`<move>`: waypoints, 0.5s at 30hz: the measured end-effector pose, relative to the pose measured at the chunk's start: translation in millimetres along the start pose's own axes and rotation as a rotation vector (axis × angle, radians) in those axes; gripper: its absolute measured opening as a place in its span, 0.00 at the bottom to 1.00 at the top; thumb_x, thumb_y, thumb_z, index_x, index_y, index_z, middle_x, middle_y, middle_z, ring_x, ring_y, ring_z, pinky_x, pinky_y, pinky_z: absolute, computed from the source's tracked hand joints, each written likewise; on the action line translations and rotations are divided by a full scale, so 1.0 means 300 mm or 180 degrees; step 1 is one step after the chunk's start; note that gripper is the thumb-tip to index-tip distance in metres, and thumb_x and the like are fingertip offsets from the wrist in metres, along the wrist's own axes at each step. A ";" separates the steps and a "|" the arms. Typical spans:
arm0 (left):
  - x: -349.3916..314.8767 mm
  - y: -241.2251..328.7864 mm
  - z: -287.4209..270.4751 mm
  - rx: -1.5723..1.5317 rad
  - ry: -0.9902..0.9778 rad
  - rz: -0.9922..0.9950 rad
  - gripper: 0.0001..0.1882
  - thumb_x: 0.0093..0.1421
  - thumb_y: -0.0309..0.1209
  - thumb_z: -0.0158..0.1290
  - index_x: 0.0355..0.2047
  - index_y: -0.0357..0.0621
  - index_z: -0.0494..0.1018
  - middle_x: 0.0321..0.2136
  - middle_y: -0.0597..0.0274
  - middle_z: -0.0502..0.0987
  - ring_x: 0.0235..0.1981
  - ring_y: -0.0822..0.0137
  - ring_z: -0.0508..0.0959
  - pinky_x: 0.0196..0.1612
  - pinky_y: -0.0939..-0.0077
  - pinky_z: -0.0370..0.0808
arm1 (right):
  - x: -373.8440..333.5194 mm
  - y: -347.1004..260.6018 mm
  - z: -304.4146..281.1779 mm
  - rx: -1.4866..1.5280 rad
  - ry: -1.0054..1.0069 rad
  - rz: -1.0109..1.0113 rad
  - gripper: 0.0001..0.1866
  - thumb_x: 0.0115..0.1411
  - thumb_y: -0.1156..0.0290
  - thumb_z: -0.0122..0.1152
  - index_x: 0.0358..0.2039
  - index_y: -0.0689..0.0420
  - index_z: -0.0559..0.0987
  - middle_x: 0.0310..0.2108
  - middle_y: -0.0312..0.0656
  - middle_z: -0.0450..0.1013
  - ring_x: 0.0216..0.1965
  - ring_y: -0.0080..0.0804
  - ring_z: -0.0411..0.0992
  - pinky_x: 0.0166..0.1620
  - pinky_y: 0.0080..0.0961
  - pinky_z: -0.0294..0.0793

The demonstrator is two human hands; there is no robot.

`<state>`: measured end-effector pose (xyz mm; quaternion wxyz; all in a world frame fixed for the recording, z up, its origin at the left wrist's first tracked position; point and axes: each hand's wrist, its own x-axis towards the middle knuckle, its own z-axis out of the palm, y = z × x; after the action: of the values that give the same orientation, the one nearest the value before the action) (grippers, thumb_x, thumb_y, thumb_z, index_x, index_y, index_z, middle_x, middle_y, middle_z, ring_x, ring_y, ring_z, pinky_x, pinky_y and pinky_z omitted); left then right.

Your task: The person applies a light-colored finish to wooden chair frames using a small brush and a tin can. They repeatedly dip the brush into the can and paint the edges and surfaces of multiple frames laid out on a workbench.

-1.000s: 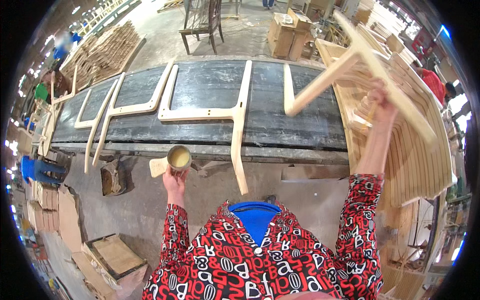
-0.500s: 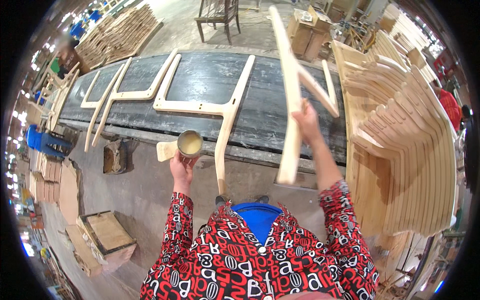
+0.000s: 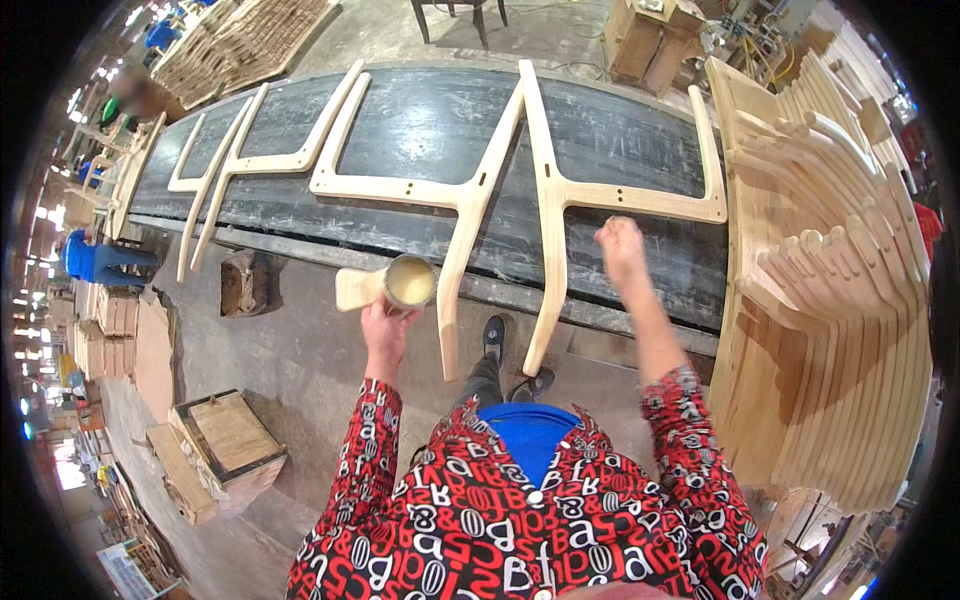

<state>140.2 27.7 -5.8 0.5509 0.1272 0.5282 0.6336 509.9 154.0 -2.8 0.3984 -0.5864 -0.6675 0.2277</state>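
My left hand (image 3: 388, 318) grips a round cup (image 3: 410, 283) of cream-coloured liquid, in front of the table's near edge. A flat pale wooden paddle-like piece (image 3: 358, 289) sticks out to the left from the same hand. My right hand (image 3: 622, 250) hovers just below the crossbar of the right-hand wooden chair frame (image 3: 640, 194), apart from it. Its fingers look curled but are smeared by motion. This frame lies flat, its leg end jutting over the near edge. Beside it lies a matching frame (image 3: 400, 188), their upper tips nearly touching.
More pale frames (image 3: 270, 163) lie along the dark tabletop (image 3: 420, 115) to the left. On the right stands a large stack of curved wooden parts (image 3: 830, 330). A wooden box (image 3: 230, 440) and a small block-like container (image 3: 246, 284) stand on the floor. A person in blue (image 3: 100, 262) is far left.
The chair frame that my right hand held raised now lies flat on the table. My right hand has let go of it. The cup has shifted slightly right with my left hand.
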 end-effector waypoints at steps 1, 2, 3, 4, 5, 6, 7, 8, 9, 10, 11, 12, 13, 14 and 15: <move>0.003 0.007 -0.030 0.0097 0.0155 0.0071 0.16 0.65 0.35 0.39 0.46 0.37 0.66 0.42 0.55 0.72 0.41 0.60 0.76 0.37 0.60 0.79 | 0.048 -0.131 -0.018 0.0260 -0.0458 0.0367 0.13 0.59 0.65 0.50 0.27 0.64 0.73 0.31 0.51 0.70 0.33 0.49 0.68 0.38 0.36 0.68; 0.049 -0.013 0.045 0.0119 0.0003 0.0037 0.16 0.65 0.35 0.39 0.45 0.36 0.66 0.42 0.54 0.72 0.41 0.59 0.76 0.36 0.61 0.79 | 0.093 -0.135 -0.109 -0.0208 -0.0148 -0.0262 0.16 0.61 0.61 0.50 0.29 0.64 0.73 0.25 0.50 0.70 0.26 0.45 0.68 0.34 0.35 0.68; 0.079 -0.018 0.087 0.0305 -0.0085 0.0060 0.16 0.65 0.35 0.39 0.45 0.35 0.66 0.43 0.53 0.72 0.41 0.59 0.76 0.35 0.61 0.79 | 0.112 -0.194 -0.150 -0.0073 -0.0002 -0.0076 0.18 0.62 0.58 0.50 0.30 0.63 0.74 0.23 0.44 0.71 0.25 0.33 0.69 0.31 0.29 0.68; 0.109 -0.024 0.139 0.0475 -0.0196 0.0074 0.16 0.65 0.35 0.39 0.44 0.34 0.65 0.43 0.53 0.71 0.41 0.58 0.75 0.35 0.62 0.80 | 0.136 -0.254 -0.216 0.0447 -0.0572 0.0805 0.20 0.64 0.56 0.47 0.31 0.62 0.74 0.22 0.37 0.71 0.25 0.22 0.70 0.29 0.20 0.67; 0.141 -0.038 0.208 0.0465 -0.0296 0.0053 0.16 0.64 0.35 0.40 0.44 0.33 0.66 0.42 0.53 0.72 0.41 0.61 0.76 0.34 0.65 0.80 | 0.144 -0.282 -0.266 0.0877 -0.0596 0.0815 0.18 0.64 0.57 0.47 0.31 0.61 0.74 0.23 0.36 0.71 0.26 0.20 0.70 0.28 0.17 0.67; 0.171 -0.049 0.278 0.0459 -0.0388 0.0048 0.17 0.64 0.36 0.41 0.44 0.32 0.66 0.41 0.54 0.73 0.40 0.63 0.76 0.34 0.67 0.80 | 0.154 -0.300 -0.299 0.1323 -0.0622 0.0807 0.17 0.64 0.58 0.48 0.31 0.60 0.75 0.24 0.34 0.71 0.26 0.18 0.70 0.28 0.14 0.66; 0.197 -0.054 0.336 0.0455 -0.0596 0.0060 0.16 0.64 0.35 0.42 0.44 0.34 0.67 0.40 0.55 0.73 0.39 0.64 0.76 0.34 0.67 0.80 | 0.160 -0.326 -0.297 0.1429 -0.0629 0.0786 0.16 0.64 0.59 0.48 0.31 0.59 0.74 0.24 0.34 0.71 0.25 0.19 0.69 0.27 0.14 0.66; 0.218 -0.054 0.384 0.0449 -0.0790 0.0079 0.16 0.64 0.35 0.42 0.45 0.35 0.67 0.40 0.56 0.74 0.39 0.65 0.77 0.34 0.68 0.80 | 0.159 -0.353 -0.272 0.1544 -0.0651 0.0761 0.14 0.64 0.61 0.49 0.30 0.59 0.74 0.24 0.34 0.71 0.24 0.19 0.69 0.27 0.14 0.66; 0.250 -0.056 0.396 0.0407 -0.0739 0.0089 0.15 0.64 0.35 0.43 0.45 0.38 0.68 0.39 0.59 0.74 0.37 0.68 0.77 0.34 0.70 0.80 | 0.168 -0.399 -0.233 0.1686 -0.0693 0.0693 0.13 0.63 0.62 0.49 0.30 0.58 0.74 0.24 0.34 0.71 0.24 0.19 0.68 0.26 0.14 0.66; 0.262 -0.066 0.430 0.0405 -0.0866 0.0056 0.15 0.64 0.36 0.42 0.45 0.39 0.68 0.38 0.59 0.75 0.37 0.68 0.77 0.34 0.70 0.80 | 0.169 -0.405 -0.203 0.1698 -0.0675 0.0623 0.12 0.63 0.63 0.50 0.30 0.59 0.74 0.23 0.34 0.71 0.24 0.19 0.69 0.26 0.14 0.66; 0.272 -0.071 0.457 0.0401 -0.0978 0.0030 0.15 0.64 0.36 0.42 0.45 0.39 0.68 0.38 0.60 0.75 0.37 0.68 0.77 0.33 0.71 0.80 | 0.171 -0.411 -0.161 0.1716 -0.0671 0.0547 0.11 0.63 0.64 0.51 0.30 0.59 0.74 0.23 0.34 0.71 0.23 0.19 0.69 0.26 0.14 0.67; 0.278 -0.076 0.488 0.0384 -0.1108 0.0004 0.16 0.64 0.36 0.42 0.46 0.39 0.68 0.38 0.60 0.75 0.37 0.69 0.77 0.33 0.71 0.80 | 0.172 -0.405 -0.135 0.1717 -0.0655 0.0466 0.10 0.63 0.66 0.51 0.30 0.59 0.73 0.22 0.34 0.71 0.23 0.19 0.69 0.27 0.15 0.67; 0.287 -0.080 0.512 0.0356 -0.1211 -0.0035 0.16 0.64 0.36 0.42 0.46 0.39 0.68 0.38 0.61 0.75 0.37 0.69 0.77 0.33 0.71 0.80 | 0.185 -0.380 -0.112 0.1337 -0.0614 0.0149 0.10 0.62 0.66 0.51 0.30 0.60 0.73 0.22 0.35 0.71 0.23 0.19 0.69 0.27 0.15 0.68; 0.298 -0.084 0.535 0.0360 -0.1256 -0.0113 0.16 0.64 0.36 0.42 0.46 0.39 0.68 0.39 0.61 0.75 0.37 0.69 0.77 0.34 0.71 0.80 | 0.209 -0.354 -0.087 0.0954 -0.0583 -0.0163 0.10 0.62 0.66 0.51 0.30 0.60 0.72 0.22 0.35 0.71 0.24 0.19 0.70 0.27 0.15 0.68; 0.311 -0.084 0.540 0.0368 -0.1253 -0.0172 0.16 0.64 0.37 0.42 0.46 0.39 0.68 0.39 0.61 0.74 0.38 0.68 0.77 0.34 0.71 0.80 | 0.231 -0.340 -0.057 0.0599 -0.0591 -0.0485 0.10 0.62 0.66 0.51 0.29 0.60 0.72 0.21 0.36 0.71 0.24 0.19 0.70 0.28 0.15 0.69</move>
<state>241.0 186.8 1.0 0.6520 0.2657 0.4490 0.5502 462.6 196.8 104.0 0.4043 -0.4706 -0.7197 0.3117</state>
